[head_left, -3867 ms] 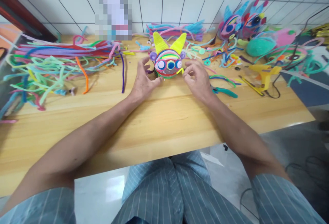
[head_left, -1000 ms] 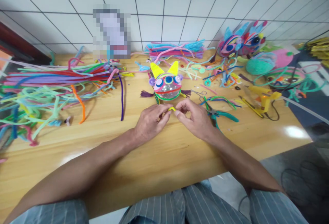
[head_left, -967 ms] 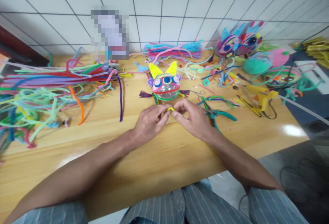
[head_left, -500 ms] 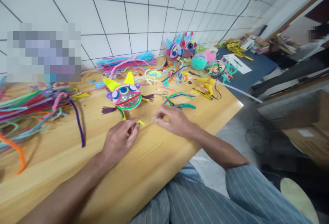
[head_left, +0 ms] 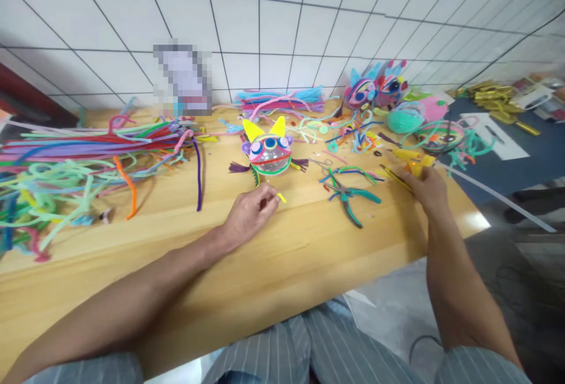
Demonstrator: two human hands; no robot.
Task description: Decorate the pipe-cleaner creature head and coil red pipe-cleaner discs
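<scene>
My left hand [head_left: 251, 210] pinches a short bent piece of yellow pipe cleaner [head_left: 281, 197] between thumb and fingertips, just above the tabletop. Right behind it stands a decorated ball-shaped face [head_left: 272, 160] with yellow horns, blue eyes, a red and green mouth and purple tassels. Off to the right, my right hand [head_left: 429, 189] is closed around a yellow glue gun [head_left: 404, 153]; its fingers partly hide the gun. A yellow-handled cutter [head_left: 392, 177] lies against those fingers. Between my hands, teal-handled pliers [head_left: 348, 197] lie spread apart beside loose pipe cleaners [head_left: 359, 172].
Heaps of coloured pipe cleaners [head_left: 88, 149] cover the table's left side, and another bundle [head_left: 280, 100] lies by the wall. Small scissors [head_left: 324, 163] rest behind the pliers. More decorated balls [head_left: 361, 93] stand at the back right, near a blue table [head_left: 481, 166] with gold strips.
My right hand has moved right, from near the pliers to the glue gun, and closed on it. My left hand still pinches the yellow piece. The view has turned left.
</scene>
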